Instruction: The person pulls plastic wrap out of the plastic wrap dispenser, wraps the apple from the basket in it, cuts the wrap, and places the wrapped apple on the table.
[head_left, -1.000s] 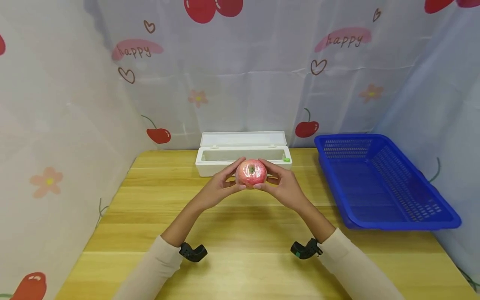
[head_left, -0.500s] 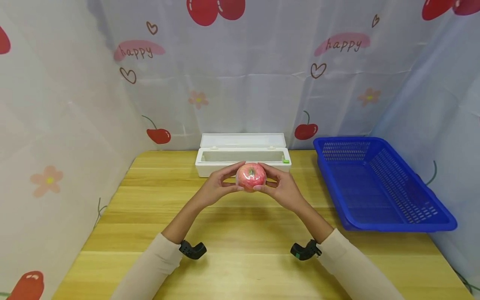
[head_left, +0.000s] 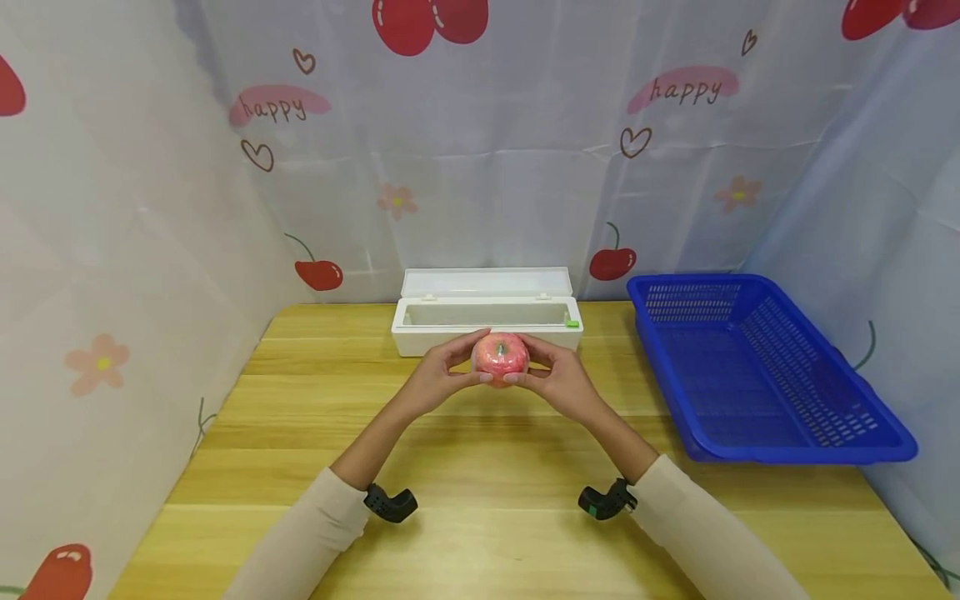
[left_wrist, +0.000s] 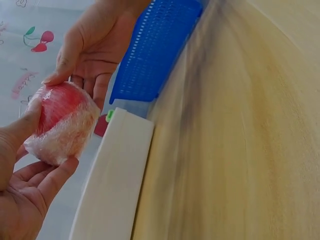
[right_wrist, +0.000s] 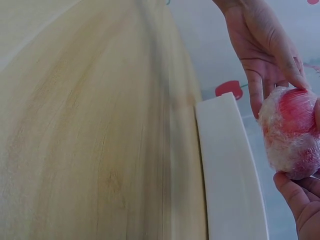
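A red apple (head_left: 500, 357) wrapped in clear film is held between both hands above the wooden table (head_left: 480, 467), just in front of the white dispenser box (head_left: 486, 315). My left hand (head_left: 442, 375) grips its left side with thumb and fingers, and my right hand (head_left: 555, 377) grips its right side. In the left wrist view the wrapped apple (left_wrist: 62, 120) sits between my left hand (left_wrist: 22, 165) and my right hand (left_wrist: 92, 55). The right wrist view shows the apple (right_wrist: 292, 131) close above the box (right_wrist: 230, 175), with the left hand (right_wrist: 262, 47) behind it.
The white dispenser box stands open at the table's back, lid raised, a small green tab (head_left: 572, 322) at its right end. A blue plastic basket (head_left: 757, 367) lies at the right. Patterned cloth walls enclose the table on three sides.
The apple and both hands have sunk slightly and drawn a little nearer to me. The grip on the apple is the same.
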